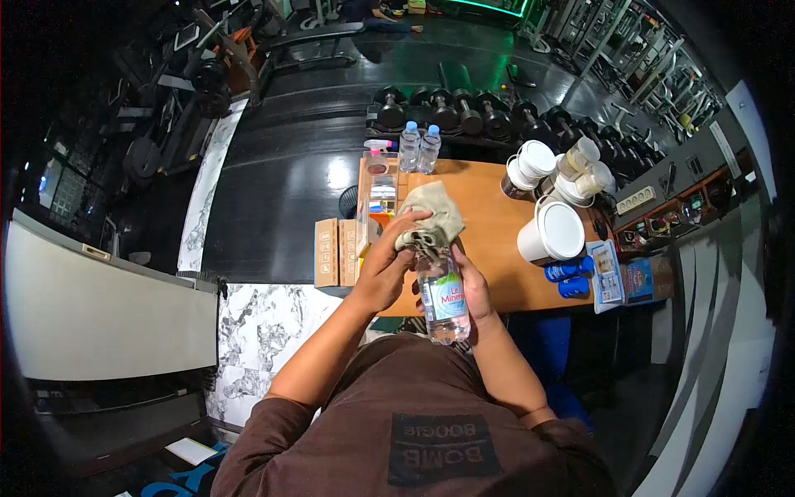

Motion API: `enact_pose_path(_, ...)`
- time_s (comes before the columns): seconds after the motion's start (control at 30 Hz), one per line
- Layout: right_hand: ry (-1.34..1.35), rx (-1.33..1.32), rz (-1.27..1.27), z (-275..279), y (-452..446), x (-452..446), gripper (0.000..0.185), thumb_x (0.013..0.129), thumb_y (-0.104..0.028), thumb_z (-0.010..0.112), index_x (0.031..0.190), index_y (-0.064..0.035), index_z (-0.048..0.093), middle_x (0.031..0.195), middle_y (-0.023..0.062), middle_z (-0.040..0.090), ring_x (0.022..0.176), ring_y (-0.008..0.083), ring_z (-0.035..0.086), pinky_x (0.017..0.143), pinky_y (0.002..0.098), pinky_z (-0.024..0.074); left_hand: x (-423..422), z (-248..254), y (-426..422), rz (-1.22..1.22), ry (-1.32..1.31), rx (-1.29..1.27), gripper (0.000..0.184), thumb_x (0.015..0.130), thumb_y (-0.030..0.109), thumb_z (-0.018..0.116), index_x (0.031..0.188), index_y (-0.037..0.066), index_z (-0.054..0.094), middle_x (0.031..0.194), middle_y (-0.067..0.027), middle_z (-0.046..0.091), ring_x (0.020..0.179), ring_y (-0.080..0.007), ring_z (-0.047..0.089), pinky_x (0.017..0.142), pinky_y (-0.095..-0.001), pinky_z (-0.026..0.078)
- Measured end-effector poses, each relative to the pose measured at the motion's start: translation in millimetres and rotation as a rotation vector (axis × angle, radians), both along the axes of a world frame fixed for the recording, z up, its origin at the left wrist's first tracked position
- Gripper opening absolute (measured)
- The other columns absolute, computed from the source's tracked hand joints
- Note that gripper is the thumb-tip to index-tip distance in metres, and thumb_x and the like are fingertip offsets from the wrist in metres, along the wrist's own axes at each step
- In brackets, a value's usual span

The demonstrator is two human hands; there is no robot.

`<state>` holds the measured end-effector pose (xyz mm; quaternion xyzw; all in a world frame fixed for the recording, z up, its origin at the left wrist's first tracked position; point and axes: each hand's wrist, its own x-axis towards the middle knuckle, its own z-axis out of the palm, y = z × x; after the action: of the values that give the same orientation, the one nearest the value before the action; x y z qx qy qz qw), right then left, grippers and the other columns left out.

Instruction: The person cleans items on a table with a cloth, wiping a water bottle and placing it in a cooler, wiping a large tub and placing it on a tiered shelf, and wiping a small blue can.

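Observation:
A clear water bottle (pixel 447 300) with a blue, green and pink label is held in front of my chest, over the near edge of the wooden table (pixel 489 219). My right hand (pixel 474 290) is wrapped round the bottle's right side. A beige cloth (pixel 434 211) covers the bottle's top, and my left hand (pixel 391 257) grips the cloth there. The cap and neck are hidden under the cloth. Two more clear bottles with blue caps, one on the left (pixel 410 147) and one on the right (pixel 429 149), stand upright at the table's far edge.
White tubs (pixel 556 232) and lidded jars (pixel 584 153) stand on the table's right, near blue containers (pixel 570 269). Cardboard boxes (pixel 328 253) are at its left edge. Dumbbells (pixel 443 108) line a rack behind. A person's leg (pixel 397 26) shows on the far floor.

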<state>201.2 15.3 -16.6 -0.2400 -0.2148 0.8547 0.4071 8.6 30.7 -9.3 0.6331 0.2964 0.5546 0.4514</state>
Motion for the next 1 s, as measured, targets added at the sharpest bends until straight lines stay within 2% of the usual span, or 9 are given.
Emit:
enact_pose_path(0.07,0.044,-0.048,0.022,-6,2,1,0.057,0.107,-0.054,0.044,0.13,-0.0035,0.059,0.108,0.0149,0.07,0.083,0.0289,0.074,0.063,0.0435,0.0655,-1,-5,2,0.038,-0.186,-0.133,0.034,0.107,0.018,0.049,0.136,0.0,0.055,0.136,-0.0161,0.064,0.134,-0.0274,0.056,0.119,-0.0435,0.034)
enact_pose_path(0.17,0.038,-0.044,0.08,-9,1,2,0.055,0.108,-0.051,0.044,0.13,-0.004,0.059,0.108,0.0153,0.07,0.085,0.029,0.074,0.064,0.0433,0.0657,-12,9,13,0.098,-0.593,-0.328,0.032,0.107,0.018,0.051,0.133,0.0,0.057,0.127,-0.0139,0.067,0.117,-0.0241,0.065,0.108,-0.042,0.047)
enact_pose_path(0.23,-0.002,0.018,0.008,-3,-2,-5,0.055,0.108,-0.051,0.044,0.13,-0.0026,0.059,0.109,0.0155,0.07,0.085,0.0296,0.074,0.064,0.0434,0.0656,-12,11,23,0.187,-0.598,-0.214,0.029,0.105,0.013,0.051,0.13,-0.001,0.059,0.124,-0.0124,0.068,0.109,-0.0185,0.066,0.098,-0.0376,0.052)
enact_pose_path(0.37,-0.041,0.078,0.003,1,0,-9,0.052,0.108,-0.05,0.044,0.134,-0.0064,0.056,0.109,0.0159,0.07,0.083,0.0297,0.074,0.063,0.044,0.0655,-6,15,22,0.223,0.149,-0.146,0.047,0.097,-0.005,0.049,0.144,0.001,0.054,0.142,-0.0135,0.06,0.132,-0.0236,0.055,0.114,-0.0385,0.04)
enact_pose_path(0.5,-0.039,0.083,-0.037,-5,6,-7,0.046,0.108,-0.047,0.042,0.143,-0.0175,0.05,0.106,0.0146,0.071,0.081,0.0281,0.074,0.064,0.0437,0.0652,4,5,-2,0.127,0.135,-0.07,0.051,0.097,-0.007,0.049,0.147,0.002,0.052,0.155,-0.0156,0.05,0.14,-0.0263,0.048,0.119,-0.0386,0.034)
enact_pose_path(0.57,0.067,0.019,-0.077,-19,10,-2,0.054,0.109,-0.042,0.042,0.158,-0.0237,0.033,0.116,0.0137,0.068,0.082,0.0281,0.074,0.062,0.0432,0.0653,4,7,-11,0.09,0.166,-0.064,0.051,0.097,-0.008,0.05,0.147,0.002,0.052,0.157,-0.0163,0.047,0.142,-0.0266,0.047,0.119,-0.0382,0.034)
enact_pose_path(0.77,0.036,-0.043,-0.052,-18,10,3,0.053,0.107,-0.051,0.044,0.126,-0.0038,0.06,0.108,0.0146,0.07,0.085,0.028,0.074,0.064,0.0445,0.0654,0,15,-2,0.084,-0.475,-0.39,0.028,0.107,0.007,0.045,0.128,0.001,0.063,0.122,-0.008,0.069,0.11,-0.0148,0.065,0.098,-0.0308,0.049)
enact_pose_path(0.97,-0.034,0.016,0.019,-9,6,-4,0.054,0.107,-0.051,0.044,0.128,-0.0038,0.059,0.108,0.0167,0.07,0.084,0.0299,0.074,0.063,0.0446,0.0657,-2,9,12,0.214,-0.101,-0.202,0.039,0.104,0.001,0.049,0.142,-0.003,0.054,0.131,-0.01,0.066,0.111,-0.0172,0.064,0.097,-0.0315,0.05)
enact_pose_path(1.0,0.003,0.029,-0.003,-7,5,-6,0.052,0.107,-0.049,0.045,0.134,-0.007,0.056,0.107,0.0144,0.071,0.085,0.0284,0.074,0.064,0.0443,0.0655,-2,-2,7,0.194,0.058,-0.361,0.045,0.101,-0.003,0.052,0.146,0.001,0.053,0.147,-0.0156,0.058,0.108,-0.0178,0.064,0.093,-0.0298,0.051)
